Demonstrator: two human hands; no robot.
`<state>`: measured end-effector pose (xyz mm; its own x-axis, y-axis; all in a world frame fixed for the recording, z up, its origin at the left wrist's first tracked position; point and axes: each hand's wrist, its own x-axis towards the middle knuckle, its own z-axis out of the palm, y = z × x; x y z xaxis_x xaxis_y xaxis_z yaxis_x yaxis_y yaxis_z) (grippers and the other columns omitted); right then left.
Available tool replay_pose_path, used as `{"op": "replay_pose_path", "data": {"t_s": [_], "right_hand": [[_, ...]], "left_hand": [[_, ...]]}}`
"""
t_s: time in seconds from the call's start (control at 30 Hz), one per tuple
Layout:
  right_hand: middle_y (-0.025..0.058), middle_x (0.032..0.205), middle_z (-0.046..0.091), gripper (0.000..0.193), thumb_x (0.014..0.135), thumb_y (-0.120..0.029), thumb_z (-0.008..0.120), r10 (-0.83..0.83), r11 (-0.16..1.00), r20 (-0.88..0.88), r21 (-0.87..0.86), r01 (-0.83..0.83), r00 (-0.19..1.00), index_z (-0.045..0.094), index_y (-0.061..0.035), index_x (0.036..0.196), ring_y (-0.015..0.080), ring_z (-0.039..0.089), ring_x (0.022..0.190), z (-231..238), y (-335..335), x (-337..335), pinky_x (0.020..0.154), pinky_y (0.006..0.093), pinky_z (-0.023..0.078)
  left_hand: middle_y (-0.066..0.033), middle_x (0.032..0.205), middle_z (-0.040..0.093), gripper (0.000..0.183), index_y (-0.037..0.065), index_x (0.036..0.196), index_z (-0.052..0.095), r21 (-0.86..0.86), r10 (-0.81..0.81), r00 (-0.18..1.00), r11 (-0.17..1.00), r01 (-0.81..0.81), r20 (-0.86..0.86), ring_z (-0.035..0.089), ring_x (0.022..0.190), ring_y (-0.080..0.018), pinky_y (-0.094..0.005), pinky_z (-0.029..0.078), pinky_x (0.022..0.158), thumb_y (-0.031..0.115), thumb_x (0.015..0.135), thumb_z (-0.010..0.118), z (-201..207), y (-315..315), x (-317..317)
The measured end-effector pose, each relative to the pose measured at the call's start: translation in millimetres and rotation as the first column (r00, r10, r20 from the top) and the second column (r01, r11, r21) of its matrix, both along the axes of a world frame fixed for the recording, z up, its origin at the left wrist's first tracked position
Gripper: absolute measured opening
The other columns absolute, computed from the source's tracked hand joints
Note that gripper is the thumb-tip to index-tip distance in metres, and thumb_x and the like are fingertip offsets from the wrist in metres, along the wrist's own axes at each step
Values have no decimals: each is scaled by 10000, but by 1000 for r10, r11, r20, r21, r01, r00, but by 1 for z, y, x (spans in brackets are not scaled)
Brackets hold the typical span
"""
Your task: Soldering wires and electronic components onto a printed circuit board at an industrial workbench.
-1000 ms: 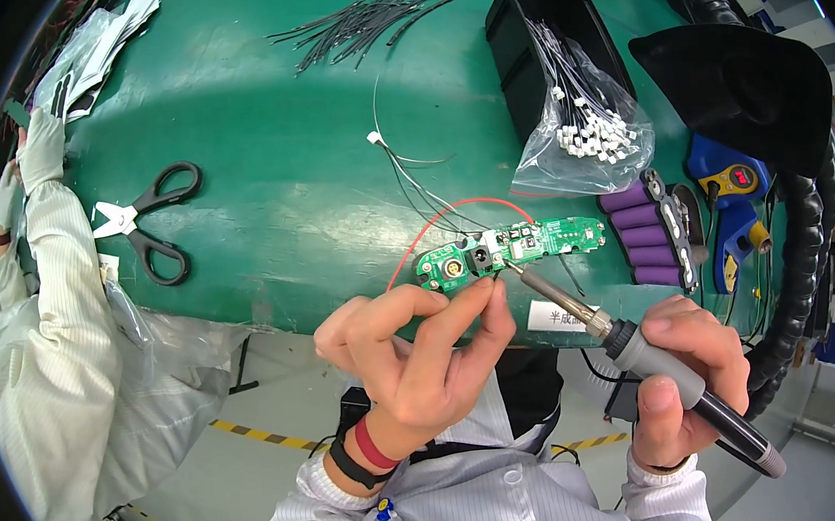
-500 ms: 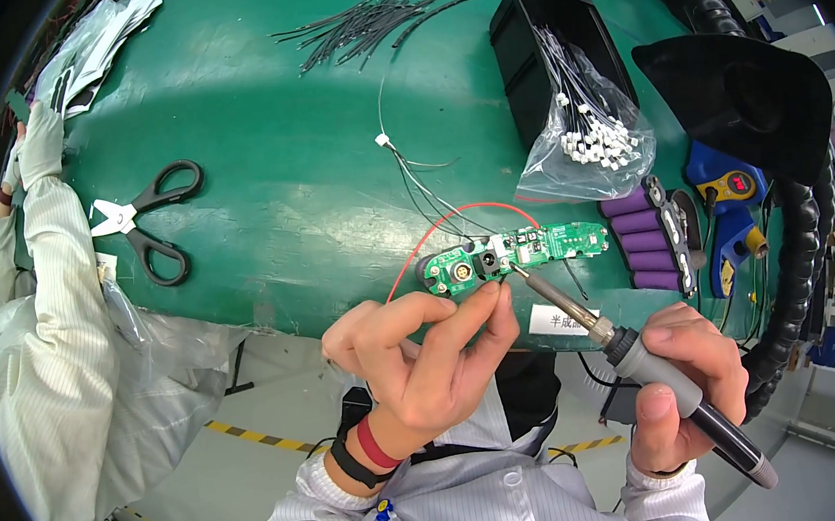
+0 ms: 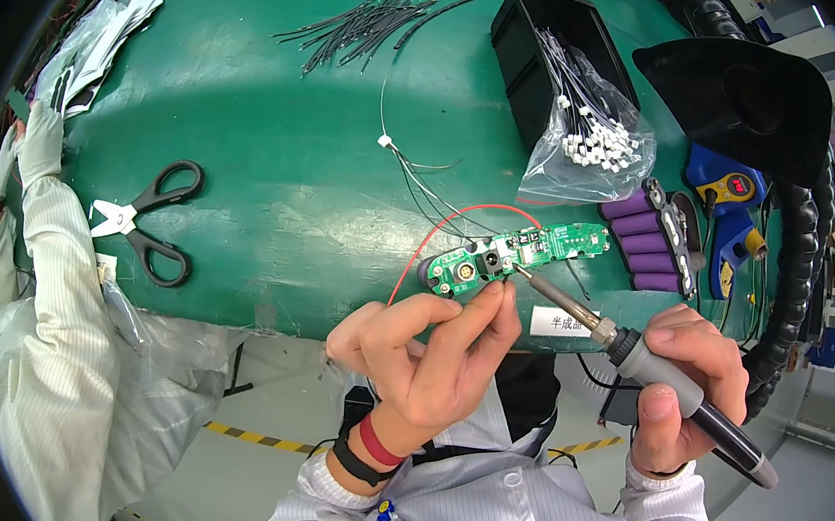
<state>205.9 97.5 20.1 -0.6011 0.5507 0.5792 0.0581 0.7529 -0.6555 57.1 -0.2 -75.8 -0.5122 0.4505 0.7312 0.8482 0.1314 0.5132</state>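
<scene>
A narrow green circuit board (image 3: pixel 561 241) with a round connector and a black jack lies near the table's front edge. My left hand (image 3: pixel 427 355) is closed, its fingertips pinched at the board's near edge. A red wire (image 3: pixel 434 227) arcs from the board's far edge into that hand; its end is hidden by the fingers. My right hand (image 3: pixel 690 375) grips a soldering iron (image 3: pixel 654 368) by its grey handle. The iron's tip touches or nearly touches the board just right of my left fingertips. Thin wires with a white connector (image 3: pixel 385 141) stretch beyond the board.
Purple battery cells (image 3: pixel 649 240) and a blue soldering station (image 3: pixel 729 185) stand at right. Behind are a black bin (image 3: pixel 520 75), a bag of white-ended cables (image 3: pixel 595 143) and loose black wires (image 3: pixel 355 27). Scissors (image 3: pixel 147 221) and another person's sleeve (image 3: pixel 63 285) are at left.
Both hands, the iron and the board hold almost the same place. At far left, the other people's arms have shifted slightly.
</scene>
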Motion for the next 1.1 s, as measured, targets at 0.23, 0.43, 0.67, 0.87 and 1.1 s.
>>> {"op": "replay_pose_path", "data": {"t_s": [0.23, 0.43, 0.67, 0.87, 1.1], "right_hand": [[124, 733, 678, 317, 855, -200, 743, -15, 1000, 39, -19, 16, 999, 621, 33, 1033, 231, 630, 591, 3, -1, 1, 577, 338, 501], [126, 736, 680, 316, 855, -201, 743, -15, 1000, 41, -25, 16, 999, 622, 32, 1031, 231, 632, 592, 2, -1, 1, 579, 339, 503], [130, 730, 679, 314, 853, -193, 743, -6, 1000, 22, -9, 6, 1000, 621, 44, 1020, 230, 627, 581, 2, 0, 1, 568, 335, 499], [132, 723, 676, 310, 847, -186, 742, -7, 1000, 3, -5, 7, 1000, 624, 50, 1009, 228, 622, 572, 0, 0, 0, 561, 333, 496], [129, 713, 672, 318, 852, -197, 748, -9, 1000, -8, -5, 9, 1000, 624, 51, 1008, 222, 619, 568, 0, 0, 0, 556, 334, 495]], "left_hand": [[76, 928, 505, 288, 220, 884, 781, 69, 57, 998, 996, -57, -4, 413, 873, -176, -300, 292, 771, 193, 634, 922, -4, 5, -1], [80, 910, 503, 269, 227, 878, 779, 55, 64, 998, 996, -65, 12, 415, 864, -172, -303, 293, 773, 203, 648, 917, -3, 5, 0], [83, 900, 504, 262, 228, 876, 779, 56, 66, 998, 996, -66, 6, 414, 870, -175, -302, 294, 775, 203, 653, 914, -3, 6, 0], [80, 909, 504, 271, 226, 892, 779, 54, 45, 999, 998, -45, 0, 409, 891, -175, -291, 298, 767, 202, 658, 914, -4, 4, 0], [80, 917, 498, 274, 230, 900, 780, 65, 39, 999, 997, -39, 1, 407, 889, -172, -289, 297, 762, 207, 663, 915, -6, 3, 0]]}}
